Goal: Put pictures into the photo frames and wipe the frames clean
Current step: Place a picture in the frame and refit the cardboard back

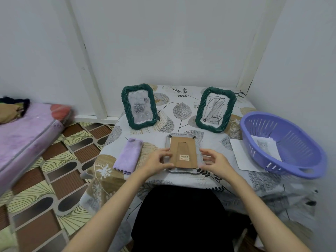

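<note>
Frame number three (183, 152) lies face down at the near middle of the table (181, 110), its brown backing board up, between the folded purple cloth (128, 157) on one side and the blue basket (283, 142) on the other. Left hand (157, 160) has its fingers curled against the frame's left edge, thumb on the backing; right hand (215, 160) hovers at the right edge with fingers loosely bent, and whether that grip actually touches the frame I cannot tell. Judging by the pose, the step is seating or freeing the backing. Work the small dark clips at the top corners one at a time, keep the frame flat, and press evenly so the board does not skew. Two green frames (139, 106) (215, 110) already stand filled behind. A cat picture (263, 144) waits in the basket.
</note>
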Available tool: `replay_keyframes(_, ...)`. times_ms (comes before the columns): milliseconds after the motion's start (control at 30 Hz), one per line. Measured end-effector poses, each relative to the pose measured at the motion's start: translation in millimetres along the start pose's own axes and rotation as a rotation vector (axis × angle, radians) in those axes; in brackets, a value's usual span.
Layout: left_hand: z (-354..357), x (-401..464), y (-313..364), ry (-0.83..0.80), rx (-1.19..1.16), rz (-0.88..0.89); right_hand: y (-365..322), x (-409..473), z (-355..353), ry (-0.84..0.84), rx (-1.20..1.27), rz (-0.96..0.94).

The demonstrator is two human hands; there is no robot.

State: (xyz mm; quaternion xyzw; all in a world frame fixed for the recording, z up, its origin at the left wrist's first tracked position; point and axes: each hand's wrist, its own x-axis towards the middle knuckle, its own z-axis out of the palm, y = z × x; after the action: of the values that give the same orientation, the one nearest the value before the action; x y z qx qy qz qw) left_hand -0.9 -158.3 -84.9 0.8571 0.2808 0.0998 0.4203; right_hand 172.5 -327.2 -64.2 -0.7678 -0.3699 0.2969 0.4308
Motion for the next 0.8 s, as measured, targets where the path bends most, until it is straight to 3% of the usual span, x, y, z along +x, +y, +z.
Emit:
replay_keyframes(267, 0.3, -10.1, 3.4, -0.052, 0.27, 0.097, -6.6, -6.5, 2.6, -0.049, -0.354, -0.102)
replay_keyframes(600, 3.4, -9.0, 4.8, 0.04, 0.257, 0.129, -10.4, -1.4, 3.1, -0.105, -0.602, -0.144)
replay_keyframes(800, 4.4, -11.8, 5.4, 0.06, 0.26, 0.135, -7.8, -4.4, 17.0, -0.034, -0.656, -0.224)
